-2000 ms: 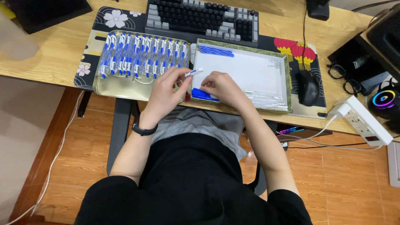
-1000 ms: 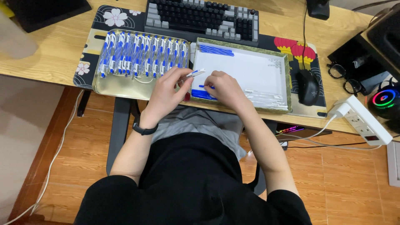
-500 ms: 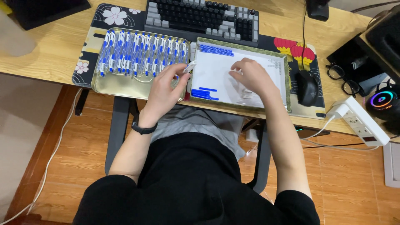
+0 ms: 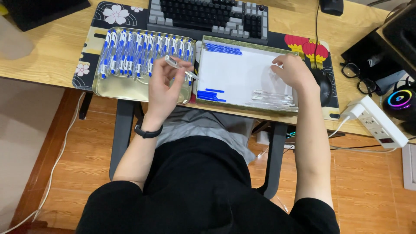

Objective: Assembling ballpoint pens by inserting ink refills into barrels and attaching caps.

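Right hand [image 4: 294, 71] moved off pen [image 4: 180, 68], over tray [image 4: 242, 102]

Clear pen barrel [image 4: 178, 67] with white tip, tilted, held above the gold tray's right edge, more clear barrels [image 4: 273, 99] lying flat at white tray's near right

— What's the furniture like?
— A light wooden desk [image 4: 56, 47] with dark metal legs [image 4: 119, 138], set over a floor of orange-brown wooden boards [image 4: 368, 186].
— Anything on the floor?
— A pale cable [image 4: 56, 169] trails across it on one side, beside a plain beige surface [image 4: 30, 121].
— And the light?
— Even and soft, with mild shadows under the desk.
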